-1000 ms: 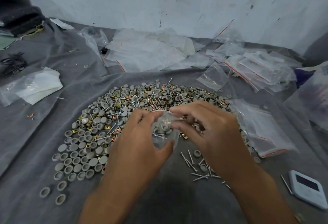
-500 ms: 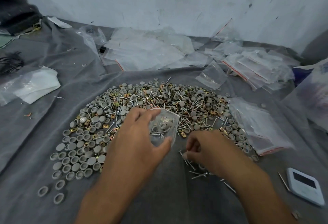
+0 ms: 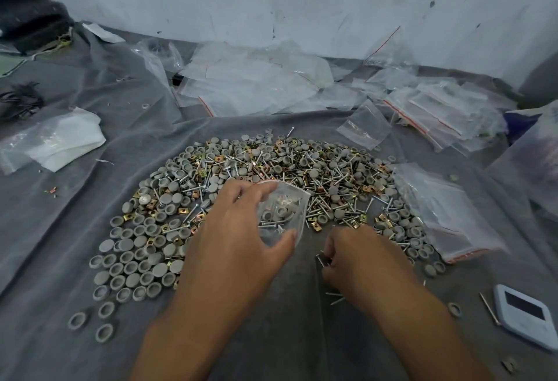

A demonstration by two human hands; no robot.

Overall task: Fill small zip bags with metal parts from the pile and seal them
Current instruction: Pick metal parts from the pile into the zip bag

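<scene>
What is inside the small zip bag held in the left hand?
The small zip bag in the left hand holds several grey round caps and at least one screw. Its lower corner is covered by the thumb, so an exact count cannot be made.

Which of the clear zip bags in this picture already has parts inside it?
The small bag gripped in the left hand, over the pile's near edge. Grey caps and screws show through it; the others lie flat.

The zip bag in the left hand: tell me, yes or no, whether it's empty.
No: the zip bag held by the left hand already shows grey caps and screws through its clear plastic.
</scene>
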